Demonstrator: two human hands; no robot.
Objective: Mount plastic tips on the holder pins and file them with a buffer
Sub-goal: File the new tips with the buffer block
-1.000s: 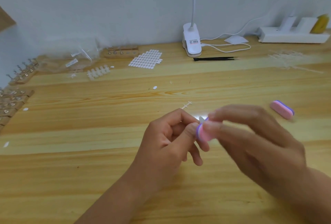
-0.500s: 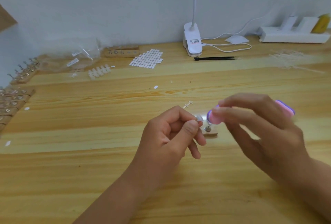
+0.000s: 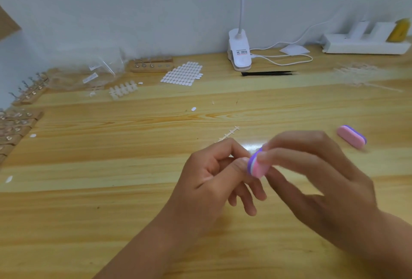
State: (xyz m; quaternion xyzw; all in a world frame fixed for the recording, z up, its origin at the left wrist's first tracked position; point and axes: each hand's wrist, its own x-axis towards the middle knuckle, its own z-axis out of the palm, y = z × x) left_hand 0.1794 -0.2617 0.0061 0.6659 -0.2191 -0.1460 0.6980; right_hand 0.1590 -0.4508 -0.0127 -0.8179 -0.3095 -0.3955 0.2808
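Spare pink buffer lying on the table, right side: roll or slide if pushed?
The spare buffer is an oblong, flat-sided block with rounded ends, so it likely slides, not rolls. Its layered foam look suggests light, slightly squashy.

No word, brand or number reads clearly from where I sit.

One sticker on the front of the white clip lamp base, far side of the table: a black printed line on top, red print under it. The characters are too small and soft to make out.

Two white label strips on the clear plastic bags, far left: dark marks on them, illegible.
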